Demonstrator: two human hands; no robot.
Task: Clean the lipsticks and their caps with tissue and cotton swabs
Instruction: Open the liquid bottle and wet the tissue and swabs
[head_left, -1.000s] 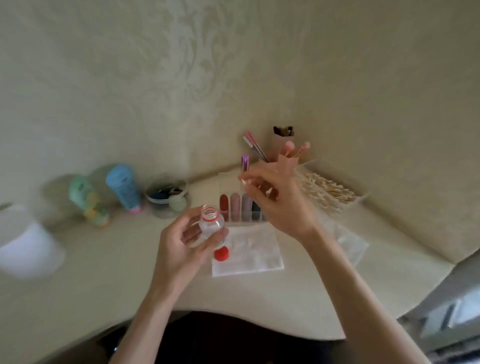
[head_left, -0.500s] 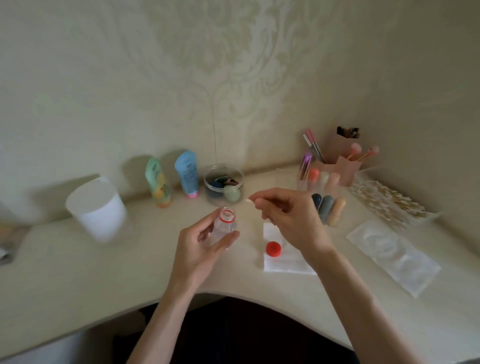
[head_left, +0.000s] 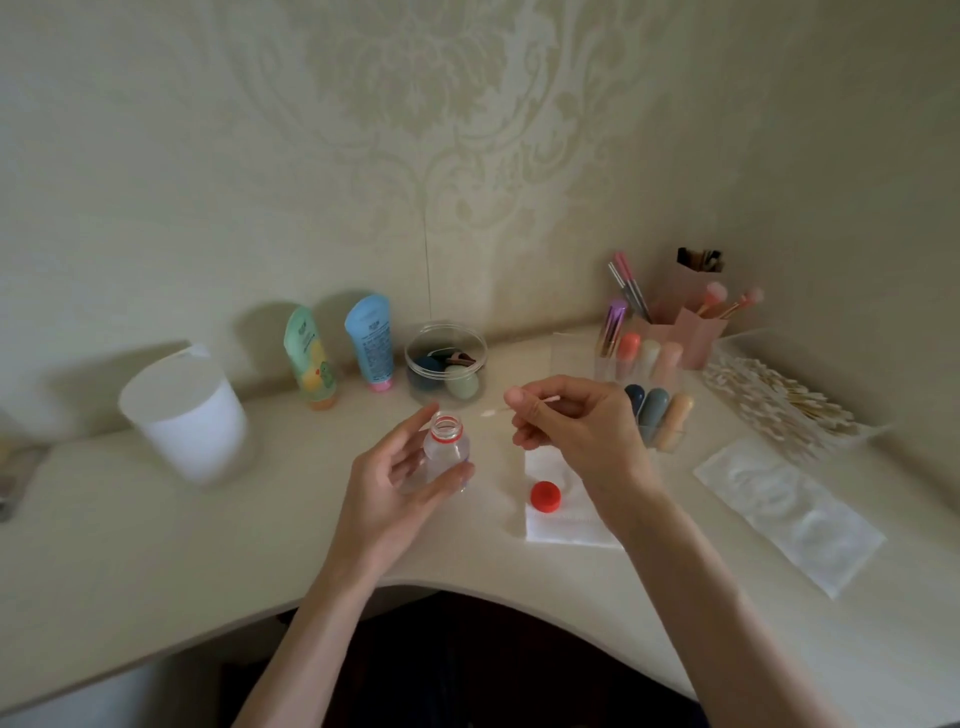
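- Left hand (head_left: 395, 483) grips an uncapped clear bottle (head_left: 445, 457).
- Right hand (head_left: 571, 431) pinches a cotton swab (head_left: 498, 410) just beside the bottle's mouth.
- Red cap (head_left: 545, 496) lies on what looks like tissue (head_left: 561, 525).

You get soft, dim light from the right: the green tube (head_left: 310, 358) and white container (head_left: 189, 415) throw shadows leftward onto the wall (head_left: 208, 156). Edges bend and soften.
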